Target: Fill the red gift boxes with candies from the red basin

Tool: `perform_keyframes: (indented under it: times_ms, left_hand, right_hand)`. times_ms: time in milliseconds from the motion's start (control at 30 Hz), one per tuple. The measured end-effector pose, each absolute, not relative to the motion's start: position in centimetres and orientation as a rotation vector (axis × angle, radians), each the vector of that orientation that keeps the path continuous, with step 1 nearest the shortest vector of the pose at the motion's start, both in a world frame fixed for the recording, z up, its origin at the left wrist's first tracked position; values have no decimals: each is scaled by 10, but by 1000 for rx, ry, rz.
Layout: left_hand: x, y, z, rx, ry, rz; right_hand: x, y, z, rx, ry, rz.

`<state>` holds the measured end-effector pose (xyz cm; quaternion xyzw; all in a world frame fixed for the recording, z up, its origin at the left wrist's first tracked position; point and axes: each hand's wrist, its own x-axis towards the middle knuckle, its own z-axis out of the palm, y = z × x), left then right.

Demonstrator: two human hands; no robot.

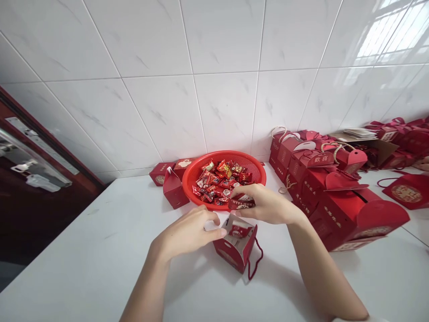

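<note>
A small red gift box (234,255) with a dark red cord handle stands with its top open on the white tabletop, and a red wrapped packet (237,230) shows inside. My left hand (187,235) is at the box's left rim, thumb touching the edge, thumb and fingers apart. Above the far side of the box, my right hand (268,203) pinches a red sweet packet (241,202) printed with light lettering. Just behind it sits a red plastic basket (191,179) holding several wrapped candies (219,181).
Several small red boxes (175,188) stand left of the basket. Rows of red gift boxes (321,188) occupy the right side, with a cardboard carton (385,150) behind. Another person's hand (425,164) shows at the right edge. A tiled wall (224,112) backs the tabletop (110,250).
</note>
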<state>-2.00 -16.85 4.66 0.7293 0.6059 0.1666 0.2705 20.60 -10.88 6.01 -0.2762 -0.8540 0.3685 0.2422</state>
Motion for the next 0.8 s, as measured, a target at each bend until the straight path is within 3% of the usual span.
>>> perform_keyframes:
  times_ms: [100,500,700,800]
  left_hand:
    - [-22,-168,47,1932,1628,211]
    - [-25,-170,54,1923,1520,-21]
    - [-20,-172,61,1887,1559,-131]
    - [-21,-173,60,1891,1569,-127]
  right_hand:
    - [204,-108,57,-798,-2284,985]
    - [198,-112,60,-769,-2453,1261]
    - [196,-110,55,-889,-2343,1102]
    - [198,-111,54,-875,-2200,1315]
